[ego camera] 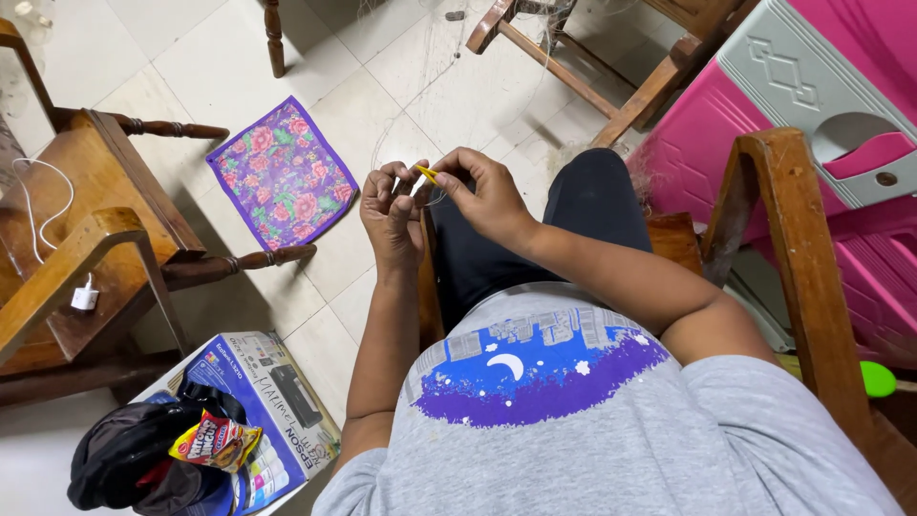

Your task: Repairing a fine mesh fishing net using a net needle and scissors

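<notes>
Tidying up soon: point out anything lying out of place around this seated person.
A purple floral cloth lies flat on the floor tiles, skewed to the grout lines. A snack packet and dark bag sit heaped on a printer box.

1 head-worn camera looks steeply down from close above the seated person's chest and lap, facing forward over the tiled floor (pixel 382 96). Both hands sit just above frame centre; chairs fill the left and right edges.

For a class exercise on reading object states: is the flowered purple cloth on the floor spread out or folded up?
Spread out. The purple floral cloth lies flat on the tiled floor with all four edges visible and no folds.
</notes>
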